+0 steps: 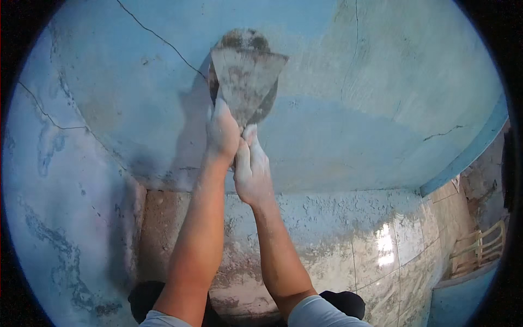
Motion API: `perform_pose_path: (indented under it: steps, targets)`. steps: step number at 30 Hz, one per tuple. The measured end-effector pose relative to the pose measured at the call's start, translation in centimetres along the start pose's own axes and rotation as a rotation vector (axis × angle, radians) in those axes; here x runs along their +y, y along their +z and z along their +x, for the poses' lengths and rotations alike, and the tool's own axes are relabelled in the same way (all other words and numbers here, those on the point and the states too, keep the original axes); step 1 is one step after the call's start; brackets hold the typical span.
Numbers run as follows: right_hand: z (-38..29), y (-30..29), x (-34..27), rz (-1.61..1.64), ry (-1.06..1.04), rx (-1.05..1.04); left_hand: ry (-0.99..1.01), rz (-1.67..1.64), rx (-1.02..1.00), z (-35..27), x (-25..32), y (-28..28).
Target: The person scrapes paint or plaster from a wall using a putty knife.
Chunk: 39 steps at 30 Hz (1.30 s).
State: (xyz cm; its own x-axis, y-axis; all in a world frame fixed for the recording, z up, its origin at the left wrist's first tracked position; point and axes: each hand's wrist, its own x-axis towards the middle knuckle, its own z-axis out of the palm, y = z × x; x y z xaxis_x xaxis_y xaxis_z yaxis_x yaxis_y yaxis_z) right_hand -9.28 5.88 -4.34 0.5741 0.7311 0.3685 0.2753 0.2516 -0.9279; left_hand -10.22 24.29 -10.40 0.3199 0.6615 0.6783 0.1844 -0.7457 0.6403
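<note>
A broad scraper [249, 79] with a flat, smeared metal blade is held up before the blue wall [318, 131], its wide edge upward. My left hand [224, 131], coated in white dust, closes around the lower left of the tool, with the thumb along the blade's side. Just below and to the right, my right hand [254, 169], equally dusty, grips at the handle; the fingers hide most of it. Behind the blade shows a rounded dark grey shape [245, 37]. Whether it is a patch on the wall or a separate object, I cannot tell.
A stained side wall [61, 196] meets the blue wall at left. Cracks [163, 40] run across the blue wall, which has paler patches. Below are a dusty floor [245, 286] and glossy tiles [376, 269]. A pale slatted chair [478, 249] stands beyond a low blue wall [461, 298] at right.
</note>
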Motion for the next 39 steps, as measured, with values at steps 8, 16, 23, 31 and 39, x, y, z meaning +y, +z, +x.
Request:
perform_pose_path:
  steps: [8, 16, 23, 31, 39]
  targets:
    - [-4.0, 0.5, 6.5, -0.081, -0.06, 0.081, 0.059, -0.071, 0.122, -8.0, -0.4, 0.2]
    - [0.3, -0.5, 0.3, -0.034, -0.072, 0.018, -0.171, -0.198, -0.038, -1.1, 5.2, -3.1]
    - [-3.1, -1.6, 7.2, -0.119, -0.072, 0.064, -0.084, -0.308, 0.056, -8.3, 3.7, 1.7]
    - [-1.9, -1.3, 5.7, -0.067, -0.084, 0.088, -0.268, -0.369, -0.072, -1.9, 9.8, -1.4]
    - [0.8, -0.6, 0.4, -0.017, -0.017, 0.012, -0.212, -0.336, -0.091, -1.8, 10.8, -3.3]
